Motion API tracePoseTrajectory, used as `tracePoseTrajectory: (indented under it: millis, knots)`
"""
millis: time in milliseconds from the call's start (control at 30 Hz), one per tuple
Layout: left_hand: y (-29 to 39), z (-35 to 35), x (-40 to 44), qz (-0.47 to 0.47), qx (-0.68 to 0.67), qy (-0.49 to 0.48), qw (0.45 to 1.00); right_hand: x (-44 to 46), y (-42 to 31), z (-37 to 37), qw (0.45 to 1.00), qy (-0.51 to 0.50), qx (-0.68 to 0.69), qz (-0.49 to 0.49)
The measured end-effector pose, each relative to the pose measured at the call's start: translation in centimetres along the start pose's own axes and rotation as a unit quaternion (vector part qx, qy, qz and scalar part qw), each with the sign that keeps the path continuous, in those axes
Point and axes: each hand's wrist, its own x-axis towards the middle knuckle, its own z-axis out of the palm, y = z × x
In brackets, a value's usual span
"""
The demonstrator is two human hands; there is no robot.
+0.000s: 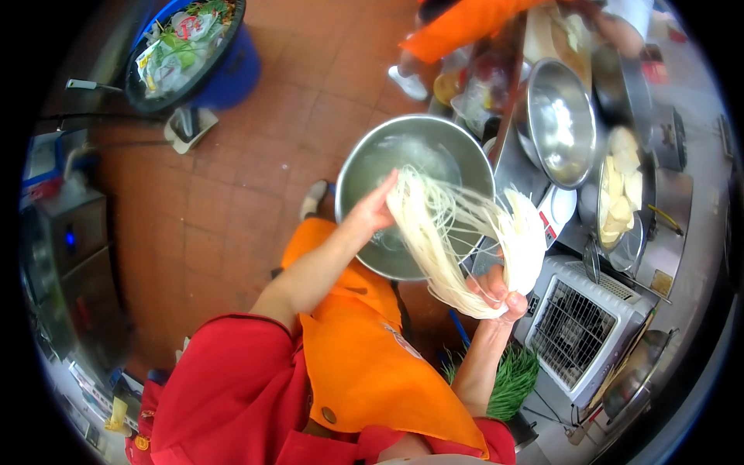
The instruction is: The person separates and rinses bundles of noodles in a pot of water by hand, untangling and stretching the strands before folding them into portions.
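Noodles [428, 244], long, thin and white, stretch in a loose bundle between a person's two bare hands, partly over a large round metal basin [351, 186] of water and partly past its right edge. The left hand [377, 206], above the basin, holds one end; its fingers are partly hidden by strands. The right hand [500, 294], just right of the basin and closer to the wearer, is closed tightly around the bundle, with a thick fold standing up above it. Right of the basin and farther off is a shiny steel bowl [562, 116]. To the basin's right, nearer the wearer, are a grilled white appliance [581, 322] and green stalks [513, 380]. Left of the basin, farther off, stands a blue bin [232, 77] of scraps.
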Motion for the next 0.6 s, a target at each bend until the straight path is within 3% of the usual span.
tracePoseTrajectory:
  millis: [100,200,600]
  knots:
    - [-0.3,-0.9,0.9,-0.023,0.057,0.048,0.997,0.2,0.2,0.3,1.0,-0.009,-0.025,0.007]
    - [-0.3,-2.2,2.8,-0.116,0.118,0.057,0.985,0.6,0.5,0.9,0.998,-0.004,-0.057,0.03]
    - [-1.0,-4.1,4.1,-0.089,0.242,0.124,0.958,0.6,0.4,1.0,0.998,0.004,-0.063,0.029]
